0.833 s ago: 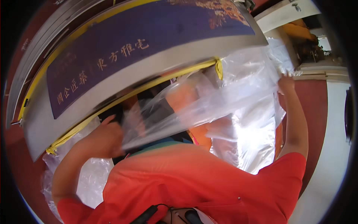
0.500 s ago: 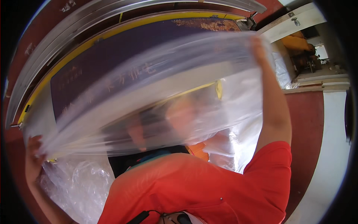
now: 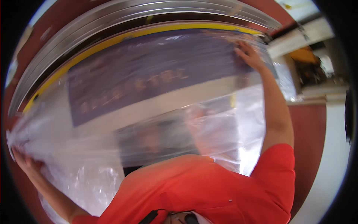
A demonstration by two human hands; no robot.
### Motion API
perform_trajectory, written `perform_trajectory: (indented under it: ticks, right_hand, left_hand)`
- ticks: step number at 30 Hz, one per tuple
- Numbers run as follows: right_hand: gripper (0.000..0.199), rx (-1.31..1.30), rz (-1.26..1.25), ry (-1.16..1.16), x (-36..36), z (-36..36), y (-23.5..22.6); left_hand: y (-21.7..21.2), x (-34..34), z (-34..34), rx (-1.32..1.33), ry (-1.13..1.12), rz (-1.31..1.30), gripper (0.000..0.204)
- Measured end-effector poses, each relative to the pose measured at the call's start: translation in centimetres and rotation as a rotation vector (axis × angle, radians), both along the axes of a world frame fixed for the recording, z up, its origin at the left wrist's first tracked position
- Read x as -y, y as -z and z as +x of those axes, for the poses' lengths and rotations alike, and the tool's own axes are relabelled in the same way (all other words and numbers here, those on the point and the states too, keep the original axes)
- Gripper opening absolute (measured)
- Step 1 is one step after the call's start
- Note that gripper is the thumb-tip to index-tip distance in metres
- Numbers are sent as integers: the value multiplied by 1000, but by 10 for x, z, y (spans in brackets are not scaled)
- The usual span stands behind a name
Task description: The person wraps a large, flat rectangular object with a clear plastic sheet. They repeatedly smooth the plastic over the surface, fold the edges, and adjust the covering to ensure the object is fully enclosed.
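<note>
A wide clear plastic sheet (image 3: 89, 175) stretches in front of me, over a dark purple panel (image 3: 149, 56) that carries lettering. At the far left my left hand (image 3: 22, 158) is closed on the sheet's edge, where the film bunches into folds; its fingers are partly blurred. My right hand (image 3: 249, 55) rests with fingers apart on the sheet, by the panel's upper right corner. Beneath the film a pale surface and a dark strip (image 3: 130, 142) show dimly. Bare legs are faintly seen through it.
A yellow edge strip (image 3: 112, 46) runs along the panel's far side, with curved-looking metal rails (image 3: 149, 11) behind it. Right of the panel is an opening (image 3: 313, 67) with an orange object inside. The floor (image 3: 307, 138) is dark red, with a white band beside it.
The lifted sheet has come down over the purple panel. My left hand has moved outward to the left and slightly down; my right hand has lowered onto the panel's corner and its fingers have opened.
</note>
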State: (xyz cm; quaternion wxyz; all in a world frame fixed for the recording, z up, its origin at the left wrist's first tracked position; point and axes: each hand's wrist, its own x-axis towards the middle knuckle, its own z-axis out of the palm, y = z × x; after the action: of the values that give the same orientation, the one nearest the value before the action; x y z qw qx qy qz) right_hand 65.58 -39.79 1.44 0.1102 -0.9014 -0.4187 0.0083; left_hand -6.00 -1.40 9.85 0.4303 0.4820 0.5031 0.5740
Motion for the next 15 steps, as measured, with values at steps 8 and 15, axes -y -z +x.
perform_trajectory:
  ticks: [8, 15]
  right_hand:
    - [47, 278, -31, -205, -30, -48, 15]
    - [48, 268, -23, -255, -1, -27, 15]
  left_hand:
    - [71, -60, -83, -1962, -77, 377, 29]
    - [122, -39, -12, -1673, -8, 200, 53]
